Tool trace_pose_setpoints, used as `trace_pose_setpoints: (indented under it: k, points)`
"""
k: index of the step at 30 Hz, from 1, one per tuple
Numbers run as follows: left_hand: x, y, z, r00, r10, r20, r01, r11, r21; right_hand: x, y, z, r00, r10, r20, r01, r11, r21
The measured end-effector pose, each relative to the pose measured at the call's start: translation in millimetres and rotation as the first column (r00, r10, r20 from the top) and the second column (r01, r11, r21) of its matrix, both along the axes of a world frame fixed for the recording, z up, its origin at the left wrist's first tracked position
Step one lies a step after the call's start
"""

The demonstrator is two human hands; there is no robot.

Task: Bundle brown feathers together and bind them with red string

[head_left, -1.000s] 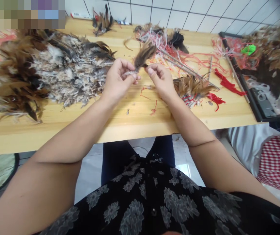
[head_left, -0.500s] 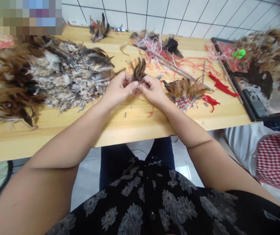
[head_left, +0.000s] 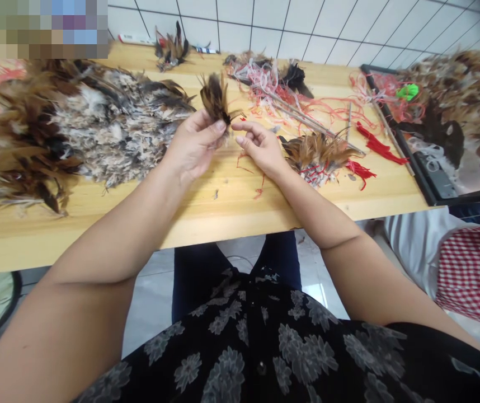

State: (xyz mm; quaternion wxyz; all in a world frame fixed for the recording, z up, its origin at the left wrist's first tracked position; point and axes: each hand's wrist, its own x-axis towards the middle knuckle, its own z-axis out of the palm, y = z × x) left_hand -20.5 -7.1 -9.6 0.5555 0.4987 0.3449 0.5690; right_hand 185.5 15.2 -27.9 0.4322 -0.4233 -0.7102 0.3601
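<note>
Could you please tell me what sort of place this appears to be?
Probably a small craft workspace: the wooden table beside a tiled wall bears a large heap of feathers and red strands, while the left hand holds a small feather bunch.

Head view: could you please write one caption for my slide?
The left hand pinches a dark feather bunch over the wooden table, the right hand close beside it.
</note>
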Motion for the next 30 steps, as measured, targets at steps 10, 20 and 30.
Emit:
trace_pose_setpoints:
  k: [10, 20, 30]
  points:
    - [14, -7, -4.2, 0.989, -0.033, 0.143, 0.029, 0.999, 0.030, -9, -3, -9.3, 0.991, 0.082, -0.110, -0.092, 0.991, -0.093]
    - [15, 2, -8.8, 0.974, 0.100, 0.203, -0.125, 0.985, 0.116, -14, -3, -0.4, 0.994, 0.101, 0.047, -0.102, 0.995, 0.007]
    - [19, 3, -0.6, 0.965, 0.221, 0.138, -0.245, 0.950, 0.195, -15, -6, 28.3, 0.990, 0.108, 0.089, -0.101, 0.992, -0.079]
